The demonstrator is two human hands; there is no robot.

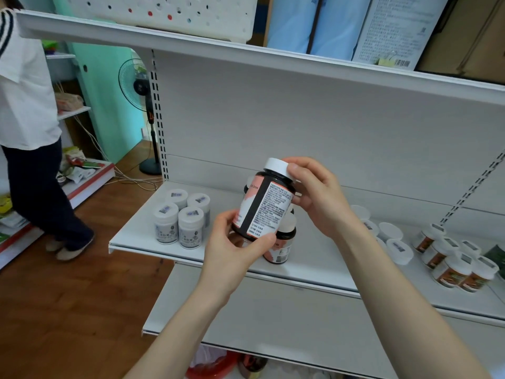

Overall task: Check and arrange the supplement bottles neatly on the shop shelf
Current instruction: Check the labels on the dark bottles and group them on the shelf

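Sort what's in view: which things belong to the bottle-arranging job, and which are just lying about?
Job: dark bottle gripped by left hand and right hand; white bottles; orange-label bottles; shelf.
Lying about: fan; blue packs above; floor cables.

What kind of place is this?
Likely a small shop: white slotted metal shelving, groups of matching bottles on it, and a barcoded box on the shelf above.

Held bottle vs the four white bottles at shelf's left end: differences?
The held bottle is dark with a pink-and-white label; the white bottles are pale all over. The held bottle is tilted, gripped by the left hand and right hand; the white bottles stand upright on the shelf. Both have white caps.
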